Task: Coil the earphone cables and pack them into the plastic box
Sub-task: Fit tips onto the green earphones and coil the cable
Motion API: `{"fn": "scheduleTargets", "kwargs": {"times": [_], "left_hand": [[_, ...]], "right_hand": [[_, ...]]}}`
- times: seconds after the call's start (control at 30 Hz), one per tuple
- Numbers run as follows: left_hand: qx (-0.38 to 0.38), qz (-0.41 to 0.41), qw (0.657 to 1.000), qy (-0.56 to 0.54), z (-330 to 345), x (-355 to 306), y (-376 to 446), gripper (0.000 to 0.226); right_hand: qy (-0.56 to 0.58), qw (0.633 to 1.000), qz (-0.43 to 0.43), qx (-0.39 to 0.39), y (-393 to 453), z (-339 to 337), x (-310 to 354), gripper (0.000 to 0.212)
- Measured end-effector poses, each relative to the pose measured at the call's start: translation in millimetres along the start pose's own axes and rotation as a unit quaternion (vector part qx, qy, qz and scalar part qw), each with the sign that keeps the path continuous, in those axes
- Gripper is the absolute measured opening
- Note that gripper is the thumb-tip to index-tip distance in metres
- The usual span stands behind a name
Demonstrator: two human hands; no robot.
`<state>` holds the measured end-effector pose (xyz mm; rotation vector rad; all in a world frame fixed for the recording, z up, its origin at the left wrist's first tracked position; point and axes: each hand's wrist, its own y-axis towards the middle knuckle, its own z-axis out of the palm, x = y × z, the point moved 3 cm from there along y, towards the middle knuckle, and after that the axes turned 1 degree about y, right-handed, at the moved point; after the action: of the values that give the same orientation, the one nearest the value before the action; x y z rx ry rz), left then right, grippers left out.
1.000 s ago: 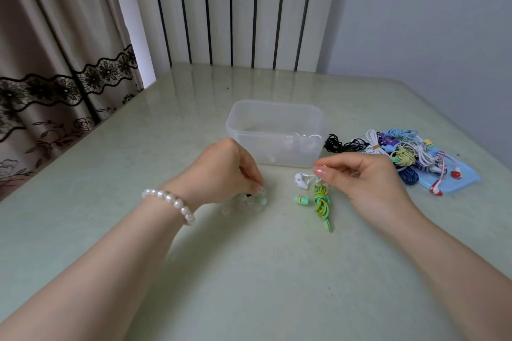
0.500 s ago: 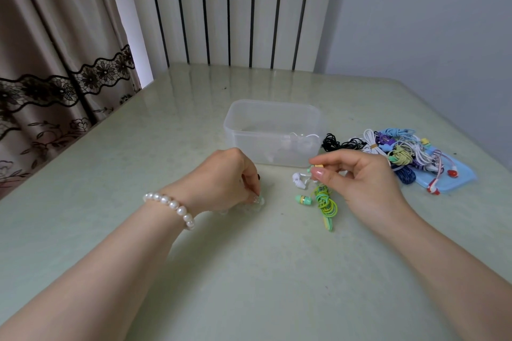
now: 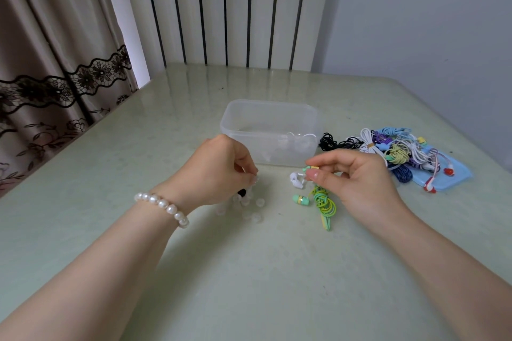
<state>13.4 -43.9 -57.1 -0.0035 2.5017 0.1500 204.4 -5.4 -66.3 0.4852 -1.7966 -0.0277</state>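
Right hand [image 3: 357, 183] has lifted slightly since the earlier frame; thumb and forefinger pinch one green earbud [image 3: 310, 168], coiled green earphone cable [image 3: 324, 205] just below it. Left hand [image 3: 219, 171] stays curled, fingertips closed over small clear ear tips [image 3: 250, 202]. Plastic box [image 3: 270, 131] just beyond both hands.

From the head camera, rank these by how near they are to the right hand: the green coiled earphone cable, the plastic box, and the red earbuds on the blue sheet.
1. Green coiled earphone cable: hangs just below the right hand, whose fingers pinch one earbud.
2. Plastic box: behind the hand, to its left.
3. Red earbuds: far right, on the blue sheet.
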Motion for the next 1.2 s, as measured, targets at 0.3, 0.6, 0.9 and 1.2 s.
{"fn": "scheduleTargets", "kwargs": {"times": [0.3, 0.6, 0.9, 1.2], "left_hand": [[0.021, -0.020, 0.999, 0.024, 9, 6, 3, 0.008], [-0.041, -0.088, 0.977, -0.192, -2, 5, 1, 0.010], [-0.036, -0.091, 0.978, -0.185, 11, 11, 8, 0.017], [-0.035, 0.088, 0.994, 0.053, 20, -1, 1, 0.021]], "right_hand": [[-0.004, 1.000, 0.005, 0.002, 1, -1, -2, 0.022], [-0.011, 1.000, 0.001, -0.003, 2, -1, -3, 0.023], [-0.010, 1.000, 0.007, 0.004, 2, 0, -4, 0.023], [-0.016, 1.000, 0.007, 0.005, 2, 0, -5, 0.023]]}}
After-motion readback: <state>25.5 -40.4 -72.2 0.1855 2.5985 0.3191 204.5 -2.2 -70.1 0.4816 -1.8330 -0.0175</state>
